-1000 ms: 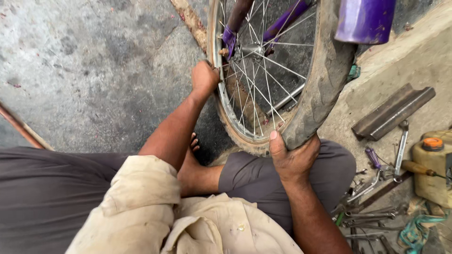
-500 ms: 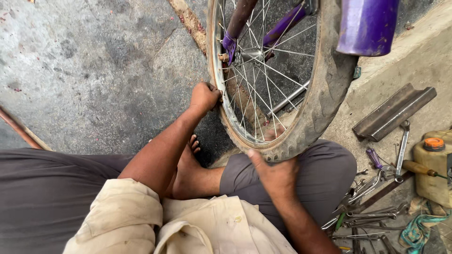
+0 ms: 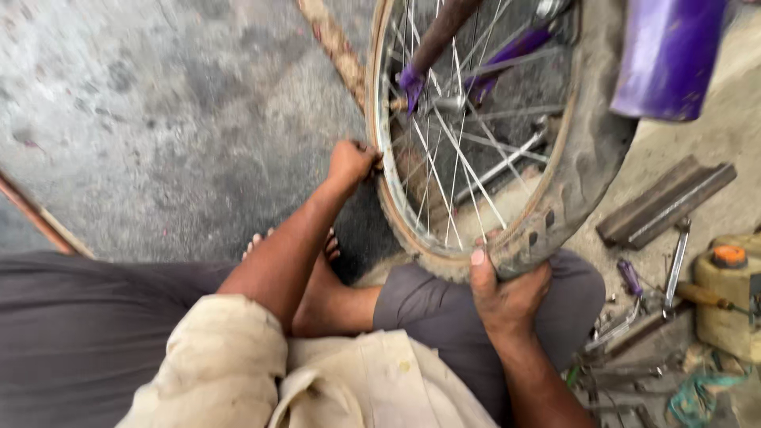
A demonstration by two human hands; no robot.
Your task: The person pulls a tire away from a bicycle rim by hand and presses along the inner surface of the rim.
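Closest to my camera I see a pale, stained shirt (image 3: 317, 380) and dark grey trousers (image 3: 87, 333), with a bare foot (image 3: 317, 261) tucked in between the knees on the concrete floor (image 3: 158, 119).

Just beyond that, my right hand (image 3: 503, 289) is closed around the lowest part of the worn tyre (image 3: 590, 170), thumb laid up over the inner edge and the fingers wrapped underneath the tread, so it has a full grip on the rubber where it rests near the right knee.

My left hand (image 3: 349, 165) reaches further out on a straight arm and is curled shut at the left side of the wheel, gripping the rusty rim (image 3: 379, 127) (or the tyre edge right at it, I cannot tell which from here).

The bicycle wheel stands upright in front of me, its spokes (image 3: 444, 174) crossing towards the hub at the top of the view. Purple frame tubes (image 3: 515, 47) run behind the spokes, and a purple mudguard (image 3: 670, 55) hangs over the upper right of the tyre.

To the right, on the ground, lie scattered tools: a spanner (image 3: 678, 257), a grooved metal bar (image 3: 666, 202), a purple-handled tool (image 3: 630, 277), and a yellowish can with an orange cap (image 3: 729, 293). A rusty rod (image 3: 333, 43) lies farther off, beside the wheel.
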